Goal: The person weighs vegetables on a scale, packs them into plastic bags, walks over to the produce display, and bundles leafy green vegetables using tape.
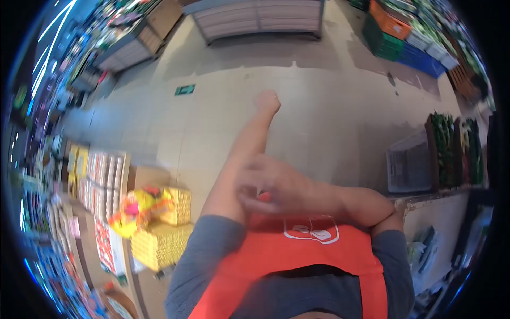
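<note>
My left arm is stretched forward over the floor, and my left hand (pixel 268 102) is closed in a fist with nothing seen sticking out of it. Bent across my chest, my right hand (pixel 273 183) is at the left forearm (pixel 234 165), near the elbow. It is blurred by motion; its fingers are curled but apart, with a spot of red showing between them, and nothing is seen in them. Whether it touches the forearm I cannot tell. Below it is the red apron (pixel 319 260) with a white print, worn over a grey shirt.
Yellow cartons (pixel 159 247) and a bright yellow-orange package (pixel 139 210) stand at the left beside shelves of packed goods (pixel 101 175). A grey crate (pixel 408 169) and boxes of green vegetables (pixel 443 149) are at the right. A display stand (pixel 260 18) stands ahead across the tiled floor (pixel 324 106).
</note>
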The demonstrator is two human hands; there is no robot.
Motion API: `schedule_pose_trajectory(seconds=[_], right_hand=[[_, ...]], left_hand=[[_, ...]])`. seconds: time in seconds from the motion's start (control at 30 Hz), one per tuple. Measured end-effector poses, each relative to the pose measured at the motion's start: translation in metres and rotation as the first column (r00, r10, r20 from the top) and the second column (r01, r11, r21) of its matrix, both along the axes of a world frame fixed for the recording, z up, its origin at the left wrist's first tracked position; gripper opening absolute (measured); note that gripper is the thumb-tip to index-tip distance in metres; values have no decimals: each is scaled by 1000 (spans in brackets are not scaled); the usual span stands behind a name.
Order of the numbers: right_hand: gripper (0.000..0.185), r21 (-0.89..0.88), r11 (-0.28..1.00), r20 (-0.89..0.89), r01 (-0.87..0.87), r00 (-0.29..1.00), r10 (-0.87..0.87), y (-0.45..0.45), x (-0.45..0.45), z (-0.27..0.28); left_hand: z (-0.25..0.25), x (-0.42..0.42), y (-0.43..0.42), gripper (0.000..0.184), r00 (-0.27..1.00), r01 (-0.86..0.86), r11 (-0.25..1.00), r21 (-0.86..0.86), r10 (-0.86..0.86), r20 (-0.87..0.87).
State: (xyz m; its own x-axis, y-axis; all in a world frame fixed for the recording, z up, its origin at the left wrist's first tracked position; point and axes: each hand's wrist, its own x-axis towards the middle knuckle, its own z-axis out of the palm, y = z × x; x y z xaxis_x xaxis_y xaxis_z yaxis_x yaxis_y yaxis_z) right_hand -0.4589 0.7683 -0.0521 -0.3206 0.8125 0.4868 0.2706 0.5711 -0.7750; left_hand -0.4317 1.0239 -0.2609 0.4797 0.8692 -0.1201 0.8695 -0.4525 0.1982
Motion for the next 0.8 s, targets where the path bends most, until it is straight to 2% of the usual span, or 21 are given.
schedule_pose_trajectory(seconds=[0.07,0.1,0.13,0.17,0.2,0.27,0.3,0.37,0.4,0.43,0.47,0.5,0.53,0.57,0.6,0.63,0.67,0.7,0.73,0.77,0.8], right_hand=[[16,-7,983,-14,184,983,-184,46,35,-21],[18,-15,959,-21,284,959,-284,66,58,-38],[23,73,884,-21,461,887,-461,90,85,-63],[26,65,785,110,616,777,-619,104,118,-72],[30,75,655,236,752,625,-744,112,156,-78],[29,27,428,345,903,393,-852,120,235,-102],[29,15,304,402,952,273,-874,114,267,-105],[25,146,211,268,967,167,-949,112,314,-97],[24,230,167,197,959,122,-973,113,342,-88],[22,309,205,181,929,154,-971,114,373,-93],[21,393,255,171,883,202,-964,117,405,-106],[18,311,299,148,902,265,-953,121,434,-120],[15,230,349,112,909,331,-937,125,456,-135],[23,168,391,282,905,336,-899,128,480,-143],[22,-113,320,242,941,339,-909,144,496,-165],[24,-111,350,473,930,359,-805,146,516,-195],[26,-131,370,676,920,356,-645,142,535,-217],[28,-219,367,763,904,393,-513,138,549,-207],[29,-313,346,826,884,434,-360,132,561,-197],[29,-352,317,817,881,454,-354,135,580,-212],[28,-381,290,815,878,467,-344,142,602,-229]], left_hand=[[36,46,22,25,996,63,998,-23,-61,66],[35,76,34,24,990,88,996,7,-88,114],[34,105,40,23,981,119,993,27,-122,154],[27,137,44,23,969,151,987,45,-157,193],[30,170,42,22,947,256,965,52,-261,188],[43,234,31,22,866,463,883,74,-469,174],[54,261,22,22,768,596,795,113,-605,209],[67,307,6,22,514,801,569,185,-813,272],[53,331,9,23,291,850,431,304,-864,412],[42,359,11,25,47,841,310,444,-859,510],[60,385,6,26,203,904,334,267,-885,419],[79,406,3,28,351,917,389,89,-892,285],[53,428,9,29,340,895,381,231,-920,197],[30,447,25,29,294,846,378,375,-919,264],[41,456,34,32,415,880,437,187,-898,142],[-3,474,56,33,499,834,540,112,-826,262],[-27,484,74,34,627,754,655,-43,-699,345],[-69,489,108,38,749,655,711,-256,-564,348],[-102,483,138,41,886,463,695,-550,-374,273],[-160,461,164,28,917,336,714,-614,-99,386],[-270,418,225,28,896,440,777,-451,-347,276]])
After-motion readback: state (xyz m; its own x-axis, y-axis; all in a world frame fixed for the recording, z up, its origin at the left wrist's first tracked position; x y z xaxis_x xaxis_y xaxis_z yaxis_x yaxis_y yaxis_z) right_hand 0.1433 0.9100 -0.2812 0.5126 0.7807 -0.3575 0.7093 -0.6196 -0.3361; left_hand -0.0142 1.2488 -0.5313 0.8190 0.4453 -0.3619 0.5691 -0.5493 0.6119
